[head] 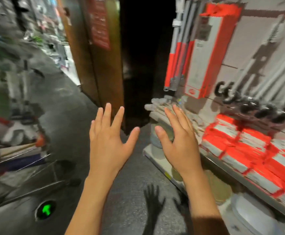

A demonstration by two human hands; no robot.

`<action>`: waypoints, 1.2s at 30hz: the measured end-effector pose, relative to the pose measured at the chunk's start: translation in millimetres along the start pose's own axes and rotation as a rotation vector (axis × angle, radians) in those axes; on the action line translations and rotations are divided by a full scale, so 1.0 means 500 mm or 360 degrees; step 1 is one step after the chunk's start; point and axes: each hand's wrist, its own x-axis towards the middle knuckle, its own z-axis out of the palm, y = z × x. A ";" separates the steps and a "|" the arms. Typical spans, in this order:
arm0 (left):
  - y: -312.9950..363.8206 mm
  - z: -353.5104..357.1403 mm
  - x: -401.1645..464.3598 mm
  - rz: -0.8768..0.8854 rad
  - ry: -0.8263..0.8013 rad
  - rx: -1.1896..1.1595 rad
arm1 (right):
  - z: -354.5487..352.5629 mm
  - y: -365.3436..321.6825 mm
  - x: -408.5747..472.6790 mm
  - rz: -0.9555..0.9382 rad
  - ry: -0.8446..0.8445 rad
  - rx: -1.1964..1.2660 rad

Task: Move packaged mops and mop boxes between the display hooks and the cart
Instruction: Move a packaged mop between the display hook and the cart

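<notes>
Both forearms rise from the bottom of the frame, and at mid-frame my left hand (110,138) and right hand (177,138) are spread flat, palms away from me, fingers straight and apart, grasping nothing. Their shadows fall on the grey floor (129,209) below, at the bottom centre.

At the upper right of the frame a tall mop box (204,53), white with red edges, hangs on the display wall (265,31), with red-and-grey packaged mops (177,53) just to its left. Lower right, stacked red-and-white boxes (240,146) lie on the shelf (180,168). At the left edge the cart (28,158) shows only as a blur of wire and packages; I cannot tell what is in it.

My judgement is that I am between loads, turning toward the display. To do the next pick well, I should take the hanging box with one hand low on its body and the other near the hook, lift it clear before pulling away, and keep it upright so it does not knock the mops beside it.
</notes>
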 end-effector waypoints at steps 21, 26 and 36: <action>-0.615 -0.296 0.013 -0.0999 0.0448 0.0362 | 0.660 -0.433 0.172 -0.0608 -0.0827 0.0486; -0.742 -0.312 0.088 -0.1128 0.0493 0.0435 | 0.806 -0.499 0.261 -0.0711 -0.0922 0.0585; -0.961 -0.344 0.257 -0.1247 0.0543 0.0501 | 1.071 -0.606 0.435 -0.0751 -0.1078 0.0698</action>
